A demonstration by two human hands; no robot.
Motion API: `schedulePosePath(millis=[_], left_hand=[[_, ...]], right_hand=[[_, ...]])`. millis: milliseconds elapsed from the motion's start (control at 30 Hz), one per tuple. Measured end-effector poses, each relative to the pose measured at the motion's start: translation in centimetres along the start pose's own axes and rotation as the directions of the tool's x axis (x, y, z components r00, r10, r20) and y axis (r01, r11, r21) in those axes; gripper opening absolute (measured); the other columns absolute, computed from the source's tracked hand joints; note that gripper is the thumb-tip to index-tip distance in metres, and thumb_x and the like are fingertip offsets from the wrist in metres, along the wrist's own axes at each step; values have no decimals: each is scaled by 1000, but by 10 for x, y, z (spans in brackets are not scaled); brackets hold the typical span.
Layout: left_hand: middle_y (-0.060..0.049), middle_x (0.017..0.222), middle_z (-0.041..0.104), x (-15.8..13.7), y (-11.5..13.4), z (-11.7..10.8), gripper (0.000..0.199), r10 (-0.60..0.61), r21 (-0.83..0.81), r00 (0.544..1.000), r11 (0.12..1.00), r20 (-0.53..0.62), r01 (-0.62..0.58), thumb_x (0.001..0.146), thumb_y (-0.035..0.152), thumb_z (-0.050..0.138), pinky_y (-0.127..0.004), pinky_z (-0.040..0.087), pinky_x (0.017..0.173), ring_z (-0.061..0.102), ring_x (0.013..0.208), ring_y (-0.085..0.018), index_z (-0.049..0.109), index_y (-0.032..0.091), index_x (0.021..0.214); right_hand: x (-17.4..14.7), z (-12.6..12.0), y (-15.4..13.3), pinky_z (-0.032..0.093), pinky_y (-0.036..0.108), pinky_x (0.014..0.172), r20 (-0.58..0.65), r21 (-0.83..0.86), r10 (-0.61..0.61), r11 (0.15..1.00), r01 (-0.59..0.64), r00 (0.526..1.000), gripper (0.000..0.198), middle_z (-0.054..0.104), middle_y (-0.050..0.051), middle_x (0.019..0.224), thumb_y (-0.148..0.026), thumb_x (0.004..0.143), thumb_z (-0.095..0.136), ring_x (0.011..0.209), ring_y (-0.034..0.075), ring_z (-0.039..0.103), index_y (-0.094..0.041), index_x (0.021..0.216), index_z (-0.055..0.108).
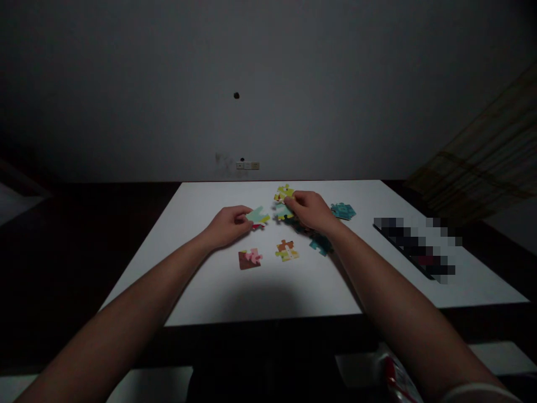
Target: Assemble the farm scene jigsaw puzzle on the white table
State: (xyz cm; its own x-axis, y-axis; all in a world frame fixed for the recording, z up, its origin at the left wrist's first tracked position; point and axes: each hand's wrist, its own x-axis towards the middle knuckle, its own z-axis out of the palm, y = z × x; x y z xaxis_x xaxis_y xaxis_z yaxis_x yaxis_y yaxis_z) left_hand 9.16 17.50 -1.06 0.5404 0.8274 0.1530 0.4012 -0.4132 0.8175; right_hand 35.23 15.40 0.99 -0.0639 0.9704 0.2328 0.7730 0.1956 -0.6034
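Observation:
My left hand (229, 226) is closed on a pale green puzzle piece (257, 216) with a little yellow and red at its lower edge, raised over the white table. My right hand (312, 211) pinches a yellow-green puzzle piece (284, 192) at its fingertips. Just below those fingers is another pale green piece (282, 211); whether they touch it I cannot tell. Darker pieces lie partly hidden under the right hand and wrist, among them a teal piece (321, 244). Nearer me lie a pink-and-brown piece (250, 259) and an orange-and-yellow piece (287, 251), side by side but apart.
A small stack of teal puzzle pieces (343, 210) sits beyond my right wrist. Further right, a dark flat object (403, 249), mostly blurred out, lies on the white table (201, 296). Behind the table stands a grey wall with a socket (247, 165).

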Motion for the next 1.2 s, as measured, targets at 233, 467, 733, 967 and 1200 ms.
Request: schedulePosePath(millis=[233, 467, 733, 967, 1200], left_hand=[[-6, 89, 67, 1, -6, -6, 33, 84, 121, 996, 989, -34, -79, 80, 30, 61, -29, 48, 73, 61, 79, -18, 66, 16, 109], [-5, 94, 68, 1, -9, -9, 39, 80, 157, 997, 984, -6, -78, 80, 24, 57, -31, 47, 78, 62, 83, -20, 63, 18, 118], [-8, 98, 67, 3, -18, -13, 44, 135, 272, 990, 955, -30, -122, 84, 33, 58, -34, 45, 81, 61, 87, -22, 62, 19, 125], [-7, 94, 66, 3, -14, -13, 45, 121, 371, 993, 923, -18, -105, 86, 38, 55, -33, 44, 80, 58, 88, -23, 60, 22, 128], [-7, 99, 67, 8, -21, -10, 48, 159, 441, 987, 887, -10, -138, 87, 41, 55, -35, 42, 89, 55, 98, -26, 57, 21, 131]], right_hand=[[4, -5, 8, 30, 31, 58, 15, -166, 18, 986, -16, 1000, 34, 62, 6, 70, -48, 93, 43, 66, 20, 53, -23, 74, 54], [9, -12, 28, 32, 32, 56, 36, -119, 113, 987, -108, 993, 36, 64, 8, 68, -48, 92, 42, 64, 21, 55, -22, 75, 60], [20, -39, 62, 37, 33, 58, -150, -231, 377, 886, -403, 914, 35, 66, 13, 75, -41, 86, 43, 72, 25, 60, -20, 71, 67], [13, -55, 72, 43, 43, 66, -129, -412, 530, 740, -531, 838, 42, 66, 21, 94, -53, 84, 46, 86, 37, 62, -18, 82, 71], [10, -43, 59, 41, 49, 86, -193, -552, 277, 763, -337, 941, 46, 59, 23, 116, -48, 81, 56, 114, 41, 46, -14, 110, 66]])
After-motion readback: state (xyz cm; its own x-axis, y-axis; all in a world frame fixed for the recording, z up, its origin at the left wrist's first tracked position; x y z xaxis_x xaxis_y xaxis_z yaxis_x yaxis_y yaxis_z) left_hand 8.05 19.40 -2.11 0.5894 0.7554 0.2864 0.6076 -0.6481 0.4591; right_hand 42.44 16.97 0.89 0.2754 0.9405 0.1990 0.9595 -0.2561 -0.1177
